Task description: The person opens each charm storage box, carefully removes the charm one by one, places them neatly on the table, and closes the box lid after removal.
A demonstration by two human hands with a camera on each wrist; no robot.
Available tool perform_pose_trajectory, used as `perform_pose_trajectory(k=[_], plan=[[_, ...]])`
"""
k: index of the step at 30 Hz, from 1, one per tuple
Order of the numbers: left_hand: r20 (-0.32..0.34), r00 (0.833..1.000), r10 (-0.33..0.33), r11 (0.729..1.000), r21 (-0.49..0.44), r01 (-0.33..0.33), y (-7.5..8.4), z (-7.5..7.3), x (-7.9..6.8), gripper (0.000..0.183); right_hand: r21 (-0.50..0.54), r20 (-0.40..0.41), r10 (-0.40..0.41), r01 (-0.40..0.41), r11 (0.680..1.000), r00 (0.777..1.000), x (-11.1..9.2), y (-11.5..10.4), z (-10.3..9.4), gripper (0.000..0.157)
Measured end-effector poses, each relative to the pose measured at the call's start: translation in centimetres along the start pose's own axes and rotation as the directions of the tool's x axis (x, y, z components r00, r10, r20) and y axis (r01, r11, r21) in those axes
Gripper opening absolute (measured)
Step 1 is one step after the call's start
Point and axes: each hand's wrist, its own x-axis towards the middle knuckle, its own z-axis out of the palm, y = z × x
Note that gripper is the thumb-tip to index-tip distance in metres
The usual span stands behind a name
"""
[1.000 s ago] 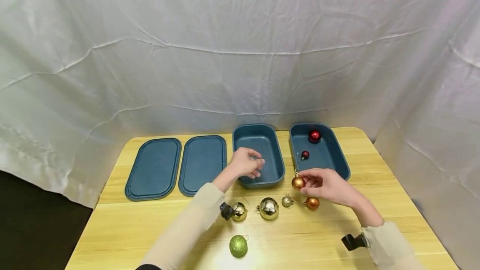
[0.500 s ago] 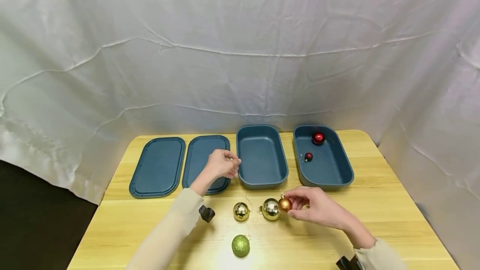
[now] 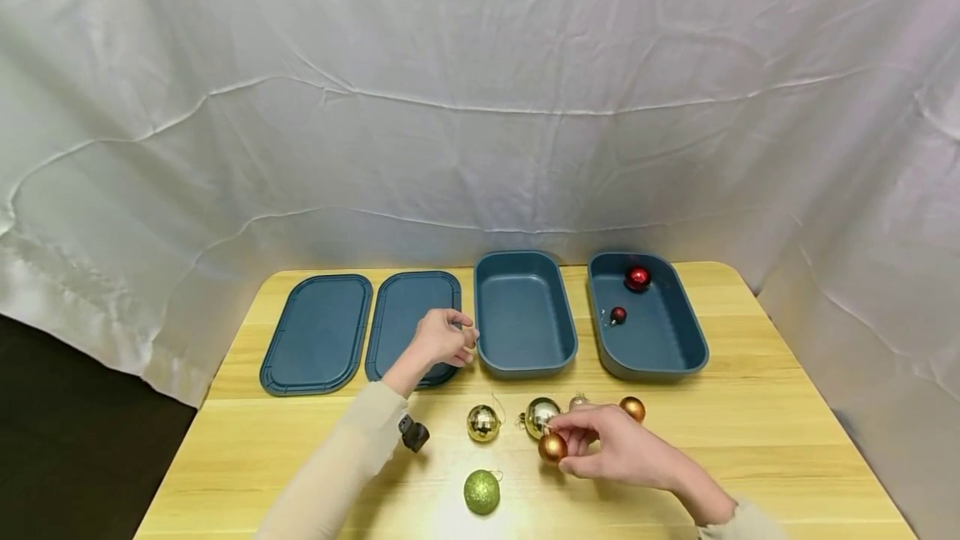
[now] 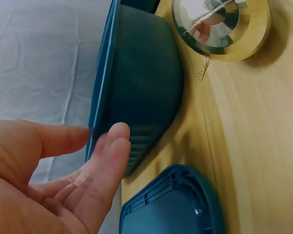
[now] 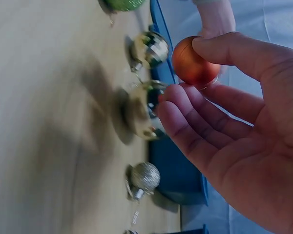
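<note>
My right hand [image 3: 622, 448] pinches a copper-orange Christmas bauble [image 3: 552, 447] between thumb and fingers, just in front of a large shiny gold bauble [image 3: 538, 413]. In the right wrist view the thumb lies across the orange bauble [image 5: 193, 63]. Behind that hand, a small glittery bauble [image 3: 578, 400] is partly covered, and a second copper bauble [image 3: 632, 408] lies to its right. My left hand [image 3: 442, 338] holds nothing, its fingers loosely bent. Its fingertips are right at the left rim of the middle blue box [image 3: 525, 372]. A faceted gold bauble [image 3: 483, 423] sits nearer.
Two red baubles, one large [image 3: 637, 277] and one small [image 3: 618, 315], lie in the right blue box [image 3: 652, 374]. Two flat blue lids [image 3: 318, 336] lie at the left. A green glitter bauble [image 3: 482, 492] rests near the front. Grey cloth [image 3: 480, 148] hangs behind the table.
My right hand has carried the copper bauble from beside the right box leftward and nearer the front. My left hand has drawn back left from over the middle box to its rim.
</note>
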Motion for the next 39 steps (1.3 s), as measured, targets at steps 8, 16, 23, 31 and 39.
perform_pose_trajectory(k=[8,16,23,31,39], plan=[[0.036,0.999,-0.009,0.999,-0.032,0.01,-0.3,0.1,0.3,0.028,0.053,0.062,-0.015,0.012,0.999,0.998,-0.2,0.1,1.8,0.038],[0.04,0.999,-0.013,0.999,-0.037,0.014,-0.4,0.2,0.5,0.028,0.101,0.118,0.033,-0.045,0.994,0.992,-0.7,0.6,3.1,0.035],[0.038,0.999,-0.017,0.999,-0.046,0.019,-0.5,0.3,0.7,0.025,0.088,0.106,0.074,-0.084,0.993,0.992,-1.2,1.2,3.7,0.033],[0.044,0.999,-0.024,0.999,-0.047,0.026,-0.4,0.2,0.5,0.026,0.072,0.124,0.082,-0.091,0.993,0.989,-1.7,1.7,3.7,0.027],[0.05,0.999,-0.02,0.999,-0.048,0.022,-0.5,0.1,0.5,0.027,0.11,0.157,0.111,-0.129,0.986,0.981,-1.8,2.1,3.7,0.02]])
